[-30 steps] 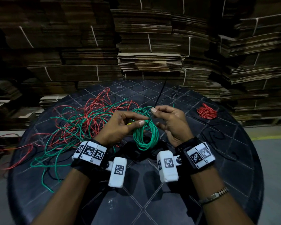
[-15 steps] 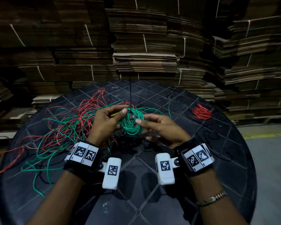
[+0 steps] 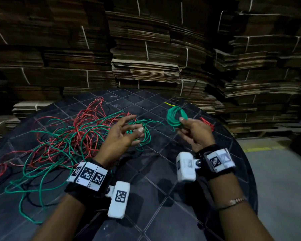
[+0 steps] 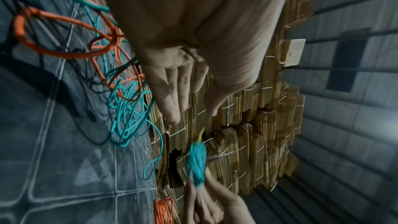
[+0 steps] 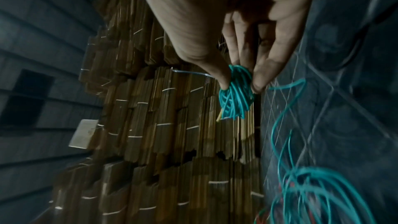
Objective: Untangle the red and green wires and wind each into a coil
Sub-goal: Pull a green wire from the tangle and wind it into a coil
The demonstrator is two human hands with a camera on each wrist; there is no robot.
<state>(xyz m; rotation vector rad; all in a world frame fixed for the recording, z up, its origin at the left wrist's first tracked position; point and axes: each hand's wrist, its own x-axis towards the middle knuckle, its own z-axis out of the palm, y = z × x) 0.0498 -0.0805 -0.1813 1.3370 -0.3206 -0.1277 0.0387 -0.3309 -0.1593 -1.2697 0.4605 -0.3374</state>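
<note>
The left hand (image 3: 124, 134) hovers with fingers (image 4: 170, 94) spread, empty, over loose green wire (image 3: 59, 148) tangled with red wire (image 3: 87, 117) on the bench (image 3: 163, 197). The right hand (image 3: 195, 132) pinches the green coil (image 3: 175, 116). Beyond lies a red coil (image 3: 206, 122).

Both bare forearms wear black wrist straps (image 3: 215, 171) carrying white blocks printed with black square-code markers (image 3: 89, 175), a white camera housing (image 3: 119, 200) juts from each, and a thin metallic bracelet (image 3: 235, 201) circles the right forearm.
</note>
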